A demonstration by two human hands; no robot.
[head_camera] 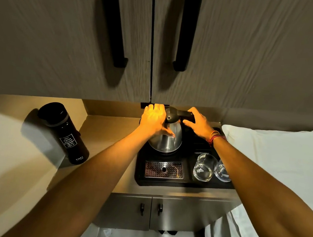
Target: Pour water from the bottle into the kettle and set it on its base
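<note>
A steel kettle with a black lid and handle stands at the back of a black tray; its base is hidden beneath it. My left hand lies flat against the kettle's left side and lid, thumb across the steel body. My right hand is closed around the black handle, which points right. A black bottle with white lettering stands upright on the counter, far left, apart from both hands, its cap on.
Two clear glasses sit on the tray's right side, under my right forearm. A perforated metal drip grate lies in front of the kettle. Tall cupboard doors with black handles rise behind. A white bed borders the right.
</note>
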